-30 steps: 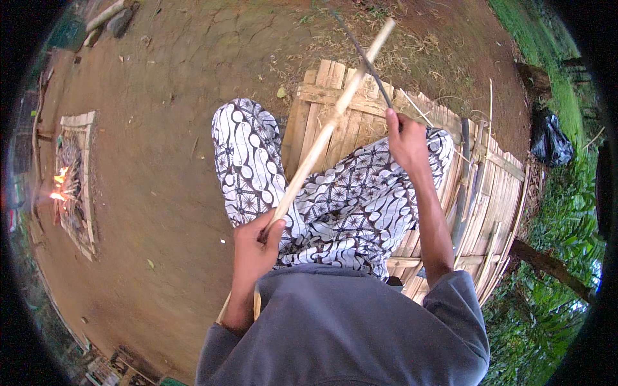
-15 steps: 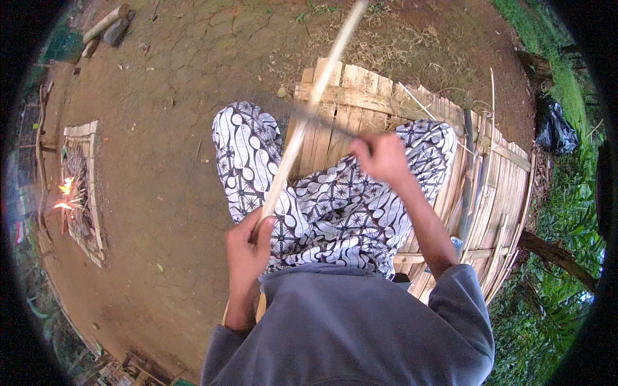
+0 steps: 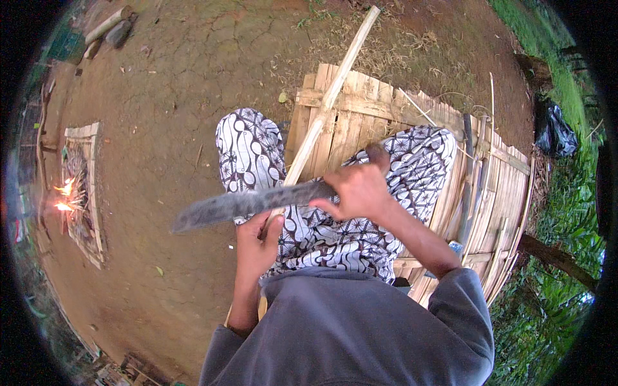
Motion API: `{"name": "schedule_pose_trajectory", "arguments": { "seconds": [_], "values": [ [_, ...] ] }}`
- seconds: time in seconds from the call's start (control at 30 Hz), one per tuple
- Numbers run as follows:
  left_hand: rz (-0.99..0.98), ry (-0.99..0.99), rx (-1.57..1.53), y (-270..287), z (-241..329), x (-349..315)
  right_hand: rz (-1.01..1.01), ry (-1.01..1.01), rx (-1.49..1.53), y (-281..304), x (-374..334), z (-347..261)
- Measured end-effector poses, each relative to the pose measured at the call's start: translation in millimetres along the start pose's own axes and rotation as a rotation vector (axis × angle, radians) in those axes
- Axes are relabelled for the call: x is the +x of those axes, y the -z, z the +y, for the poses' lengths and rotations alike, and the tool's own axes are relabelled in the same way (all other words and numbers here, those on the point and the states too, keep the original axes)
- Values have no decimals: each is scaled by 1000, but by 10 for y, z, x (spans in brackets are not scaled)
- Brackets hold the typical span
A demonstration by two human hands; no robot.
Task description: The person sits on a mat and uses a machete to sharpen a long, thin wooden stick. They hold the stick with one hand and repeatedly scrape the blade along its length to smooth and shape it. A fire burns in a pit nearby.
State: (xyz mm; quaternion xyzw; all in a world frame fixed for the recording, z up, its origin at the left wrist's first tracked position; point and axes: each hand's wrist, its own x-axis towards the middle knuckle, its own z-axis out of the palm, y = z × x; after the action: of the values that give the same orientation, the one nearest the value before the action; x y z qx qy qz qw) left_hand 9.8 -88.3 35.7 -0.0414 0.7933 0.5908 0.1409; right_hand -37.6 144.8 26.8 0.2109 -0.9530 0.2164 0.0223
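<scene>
The long dark-bladed machete has swung down from its raised position and now lies crosswise over the long pale bamboo stick, above the slatted bamboo platform. Right hand grips the machete handle; left hand clasps the stick's lower part

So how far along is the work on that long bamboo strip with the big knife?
Hard to call anything finished: no shavings or finished strips can be made out. In hand: the left hand grips the pale bamboo strip over the lap, and the right hand holds the long dark blade across it near the left hand. The strip's length beyond the blade looks unworked, so most seems left.
</scene>
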Motion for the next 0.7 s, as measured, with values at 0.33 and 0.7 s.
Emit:
{"name": "schedule_pose_trajectory", "arguments": {
  "seconds": [0.33, 0.7],
  "values": [
    [2, 31, 42, 3, 3, -139, 1, -752, 178, 322, 287, 885],
    [-27, -23, 234, -32, -30, 155, -155, -188, 120, -247, -121, -266]
  ]
}}
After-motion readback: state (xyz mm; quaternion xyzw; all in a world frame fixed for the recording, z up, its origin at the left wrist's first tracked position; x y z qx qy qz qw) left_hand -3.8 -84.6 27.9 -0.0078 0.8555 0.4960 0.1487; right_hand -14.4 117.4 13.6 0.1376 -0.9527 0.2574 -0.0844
